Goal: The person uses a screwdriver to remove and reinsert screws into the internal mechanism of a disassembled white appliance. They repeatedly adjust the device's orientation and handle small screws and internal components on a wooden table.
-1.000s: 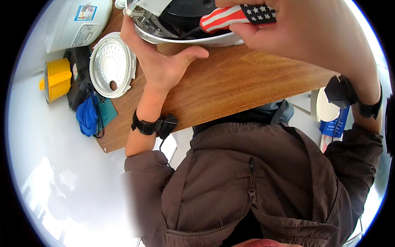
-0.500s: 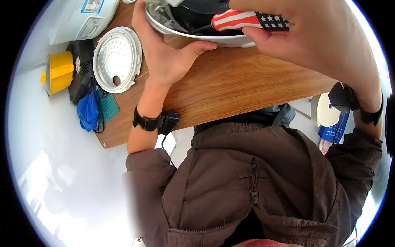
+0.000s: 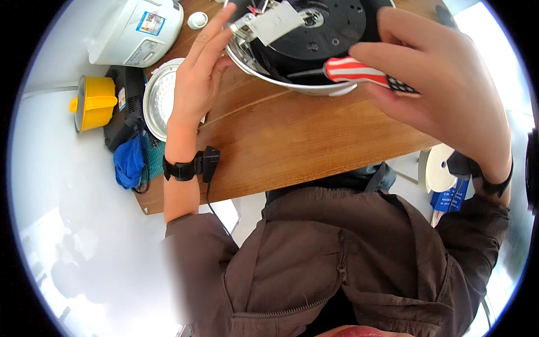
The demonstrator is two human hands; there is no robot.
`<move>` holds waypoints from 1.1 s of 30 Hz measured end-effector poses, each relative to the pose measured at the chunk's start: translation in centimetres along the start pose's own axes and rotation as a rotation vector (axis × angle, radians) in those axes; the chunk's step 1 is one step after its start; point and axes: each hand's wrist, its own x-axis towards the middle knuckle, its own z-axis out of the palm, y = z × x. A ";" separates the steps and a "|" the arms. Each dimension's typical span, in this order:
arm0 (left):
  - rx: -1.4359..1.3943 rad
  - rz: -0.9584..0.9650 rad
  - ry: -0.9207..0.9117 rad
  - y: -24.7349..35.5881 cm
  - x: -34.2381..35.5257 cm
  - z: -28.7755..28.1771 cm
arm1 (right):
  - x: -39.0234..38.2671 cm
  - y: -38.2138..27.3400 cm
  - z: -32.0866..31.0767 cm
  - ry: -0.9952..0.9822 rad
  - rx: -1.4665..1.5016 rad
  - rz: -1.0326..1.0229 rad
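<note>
Since half a second ago your left hand [image 3: 196, 84] has opened, flat fingers against the rim of the upturned round metal appliance base [image 3: 306, 48] on the wooden table [image 3: 292, 140]. Your right hand [image 3: 443, 95] grips the red-and-white striped screwdriver [image 3: 365, 73], its blade under the rim.

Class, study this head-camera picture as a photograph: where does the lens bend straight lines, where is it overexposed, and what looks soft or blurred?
Head view: the wooden table edge bows toward the rim, a fisheye effect; the pale floor at left washes out near-white; the right hand, close to the lens, looks large and slightly soft around the striped screwdriver handle; a smeared patch blurs the brown jacket at its left sleeve.
</note>
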 end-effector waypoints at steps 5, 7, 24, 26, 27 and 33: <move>0.026 0.122 0.048 0.6 3.0 -0.9 | -4.4 1.7 -1.4 0.236 -0.007 0.085; 0.073 0.193 0.028 0.2 3.6 -1.3 | -6.8 3.4 -1.2 0.278 0.053 0.228; 0.136 -0.002 0.077 1.5 1.3 -0.8 | -4.2 12.5 14.9 0.450 0.324 0.632; 0.116 0.006 0.098 1.5 1.4 -0.9 | -3.0 12.8 15.7 0.448 0.306 0.610; 0.097 0.013 0.107 1.5 1.4 -0.7 | -2.7 12.9 15.9 0.448 0.287 0.602; 0.047 0.035 0.122 0.8 0.9 -0.4 | -1.3 14.9 18.4 0.451 0.189 0.560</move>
